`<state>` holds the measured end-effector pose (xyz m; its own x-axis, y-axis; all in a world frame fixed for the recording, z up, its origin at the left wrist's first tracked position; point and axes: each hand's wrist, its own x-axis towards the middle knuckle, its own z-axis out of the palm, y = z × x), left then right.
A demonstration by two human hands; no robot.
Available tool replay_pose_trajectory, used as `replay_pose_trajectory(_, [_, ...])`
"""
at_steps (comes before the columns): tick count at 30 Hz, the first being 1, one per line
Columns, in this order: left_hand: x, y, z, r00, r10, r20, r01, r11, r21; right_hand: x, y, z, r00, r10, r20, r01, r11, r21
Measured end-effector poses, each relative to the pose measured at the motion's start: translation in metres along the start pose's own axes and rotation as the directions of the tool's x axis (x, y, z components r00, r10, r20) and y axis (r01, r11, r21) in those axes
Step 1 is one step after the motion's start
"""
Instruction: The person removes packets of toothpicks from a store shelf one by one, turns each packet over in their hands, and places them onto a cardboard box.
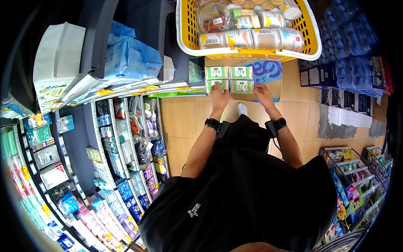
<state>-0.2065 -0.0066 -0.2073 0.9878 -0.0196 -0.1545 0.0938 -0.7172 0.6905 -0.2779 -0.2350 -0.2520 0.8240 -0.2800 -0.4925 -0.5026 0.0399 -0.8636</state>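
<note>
Green-and-white packs (pixel 241 72) with labels stand in two rows on a cardboard box (pixel 275 86) with blue print. My left hand (pixel 219 100) is on the front left pack (pixel 208 86), its fingers and thumb bent over it and covering much of the label. Just right of the front right pack (pixel 242 87) is my right hand (pixel 265 97), fingers loosely bent and apart, holding nothing that I can see. Whether its fingertips touch the pack's edge I cannot tell.
Beyond the box stands a yellow basket (pixel 311 29) with a white rim, full of toothpick tubs (pixel 267 38). Shelves with blue packs (pixel 132 59) line the left. Bottled water (pixel 350 73) is stacked at right, above a wire rack (pixel 352 168) of small goods.
</note>
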Motion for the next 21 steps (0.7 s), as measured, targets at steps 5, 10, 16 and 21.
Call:
replay_pose_trajectory(5, [-0.003,-0.004,-0.004,0.999,0.036,0.011,-0.036,0.999,-0.021,-0.005,-0.002,0.001,1.000,-0.013,0.021,0.013,1.000,0.011])
replay_pose_trajectory(10, [-0.003,-0.007,-0.004,0.999,0.032,0.029,-0.031,0.999,-0.041,0.000,0.002,0.006,0.998,-0.050,0.038,0.050,0.999,0.019])
replay_pose_trajectory(16, [0.000,-0.006,-0.008,0.998,0.053,0.018,-0.051,0.996,-0.074,-0.004,-0.001,0.005,0.999,-0.042,0.015,0.042,0.998,-0.036])
replay_pose_trajectory(21, [-0.012,0.033,-0.053,0.981,0.022,0.192,0.043,0.944,-0.327,-0.028,-0.036,0.003,0.994,-0.049,0.097,0.042,0.996,0.073])
